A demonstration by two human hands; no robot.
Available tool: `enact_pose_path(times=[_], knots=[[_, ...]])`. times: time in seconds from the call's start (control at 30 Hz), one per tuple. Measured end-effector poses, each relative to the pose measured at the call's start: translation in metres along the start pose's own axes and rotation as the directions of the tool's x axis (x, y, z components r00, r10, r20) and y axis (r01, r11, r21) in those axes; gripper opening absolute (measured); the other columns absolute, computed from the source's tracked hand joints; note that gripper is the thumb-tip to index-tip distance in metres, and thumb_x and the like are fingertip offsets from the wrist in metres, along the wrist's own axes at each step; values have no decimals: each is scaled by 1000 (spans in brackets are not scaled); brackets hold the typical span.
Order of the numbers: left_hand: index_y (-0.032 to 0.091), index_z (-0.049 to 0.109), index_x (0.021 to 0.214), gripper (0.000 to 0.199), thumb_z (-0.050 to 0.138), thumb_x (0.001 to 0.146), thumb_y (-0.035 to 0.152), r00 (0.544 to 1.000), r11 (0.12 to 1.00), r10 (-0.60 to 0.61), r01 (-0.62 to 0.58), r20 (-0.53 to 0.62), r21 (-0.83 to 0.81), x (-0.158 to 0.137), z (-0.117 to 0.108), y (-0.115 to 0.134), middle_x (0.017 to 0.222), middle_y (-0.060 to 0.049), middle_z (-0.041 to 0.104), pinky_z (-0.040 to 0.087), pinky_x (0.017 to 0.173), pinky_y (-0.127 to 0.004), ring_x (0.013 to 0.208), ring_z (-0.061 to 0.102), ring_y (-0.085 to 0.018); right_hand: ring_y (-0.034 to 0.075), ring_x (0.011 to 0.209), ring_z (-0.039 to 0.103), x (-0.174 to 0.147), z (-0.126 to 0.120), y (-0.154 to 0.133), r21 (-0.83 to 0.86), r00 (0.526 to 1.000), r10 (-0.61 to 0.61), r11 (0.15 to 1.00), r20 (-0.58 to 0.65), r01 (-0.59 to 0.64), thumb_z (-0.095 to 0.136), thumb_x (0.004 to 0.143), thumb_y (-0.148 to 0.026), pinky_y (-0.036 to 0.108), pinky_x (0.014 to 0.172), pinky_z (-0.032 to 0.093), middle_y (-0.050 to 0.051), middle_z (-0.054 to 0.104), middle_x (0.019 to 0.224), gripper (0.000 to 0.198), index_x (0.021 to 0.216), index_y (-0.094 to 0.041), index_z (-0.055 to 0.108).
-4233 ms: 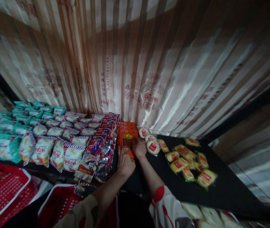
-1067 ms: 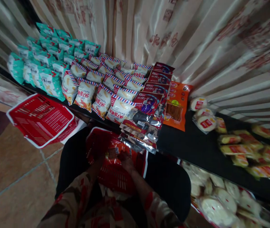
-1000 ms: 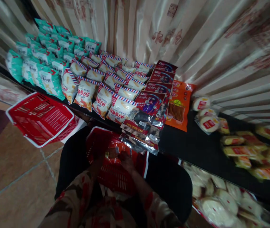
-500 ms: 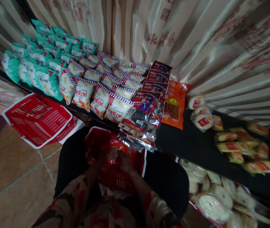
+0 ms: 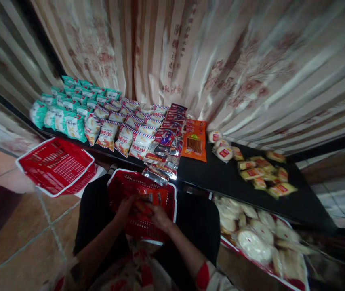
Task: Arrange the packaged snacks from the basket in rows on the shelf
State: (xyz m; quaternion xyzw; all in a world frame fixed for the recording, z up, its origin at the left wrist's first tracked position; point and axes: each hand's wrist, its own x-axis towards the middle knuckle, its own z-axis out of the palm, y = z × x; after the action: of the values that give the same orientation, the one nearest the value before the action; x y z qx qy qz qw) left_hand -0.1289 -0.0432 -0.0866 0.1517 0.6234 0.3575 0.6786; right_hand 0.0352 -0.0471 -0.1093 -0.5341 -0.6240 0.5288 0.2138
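Note:
A red shopping basket [image 5: 172, 226] with a white rim sits between my knees. Inside it, orange snack packets [image 5: 159, 197] lie under and between my hands. My left hand [image 5: 126, 209] is closed on one orange packet, gripping its left side. From the right, my right hand [image 5: 159, 217] is closed on the same packet. Dim light and blur hide the exact finger positions. On the black table just beyond, a matching orange packet [image 5: 194, 146] lies flat beside a row of dark red packets [image 5: 165, 136].
White shrimp-chip bags [image 5: 108, 134] and teal bags [image 5: 74, 126] stand in rows at the table's left. Round white packs [image 5: 224, 152] and yellow packs [image 5: 253, 173] lie to the right. A second red basket [image 5: 57, 193] is on the floor left; a basket of round breads [image 5: 255, 244] stands right.
The view has tilted up and turned right, showing more curtain and table end. My hands stay in the basket and have come together on an orange packet.

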Motion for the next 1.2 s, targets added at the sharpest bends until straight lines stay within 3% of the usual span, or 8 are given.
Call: enact_pose_path(times=[0.07,0.17,0.3,0.43,0.6,0.87,1.0,1.2], knots=[[15,63,88,45,65,67,55,987,987,158,-157,-13,45,-16,-1,9,80,-4,68,50,68,-29,79,65,-22,22,85,66,-16,-8,-9,64,997,-41,997,61,37,50,79,-28,36,80,51,3,72,90,31,103,-23,69],[18,64,90,43,61,69,55,932,921,362,-361,26,144,-40,0,19,98,-6,67,49,80,-30,96,61,-23,20,75,64,-39,-22,-20,153,999,-26,988,24,22,47,84,-46,34,72,51,2,71,82,36,96,-20,69],[20,67,86,41,43,81,53,855,828,453,-508,252,236,-66,10,24,101,-5,67,48,84,-33,95,60,-22,16,60,59,-64,-43,-36,271,1000,25,962,14,-28,51,79,-59,28,58,49,1,67,68,45,74,-18,68],[21,65,76,22,49,76,35,771,646,532,-637,350,421,-77,31,24,86,-5,67,46,84,-31,87,61,-20,18,66,60,-76,-63,-51,376,995,33,926,-98,7,60,72,-61,30,62,50,2,67,71,46,77,-16,68],[21,62,81,18,46,73,23,718,564,568,-696,402,445,-79,60,20,86,-5,66,47,81,-32,89,61,-21,20,72,63,-83,-84,-54,461,947,72,883,-314,86,66,67,-59,33,69,50,4,69,75,46,83,-16,67],[20,62,90,28,39,77,12,671,423,550,-737,497,528,-78,117,37,94,-4,66,45,84,-30,93,60,-19,24,75,67,-97,-121,-41,622,882,191,771,-432,138,61,73,-58,34,62,52,6,72,84,46,100,-20,61],[20,62,94,30,40,78,6,639,321,583,-749,502,580,-71,153,50,96,-2,65,45,86,-28,92,60,-16,23,78,68,-97,-139,-30,657,829,223,723,-513,212,71,67,-50,32,64,52,4,72,90,51,107,-23,55],[17,60,106,33,46,78,7,661,214,556,-699,503,682,-65,199,69,113,-7,60,42,94,-25,104,58,-16,24,74,68,-79,-173,-23,644,730,291,721,-618,258,76,57,-46,33,62,52,3,72,80,71,118,-21,50]])
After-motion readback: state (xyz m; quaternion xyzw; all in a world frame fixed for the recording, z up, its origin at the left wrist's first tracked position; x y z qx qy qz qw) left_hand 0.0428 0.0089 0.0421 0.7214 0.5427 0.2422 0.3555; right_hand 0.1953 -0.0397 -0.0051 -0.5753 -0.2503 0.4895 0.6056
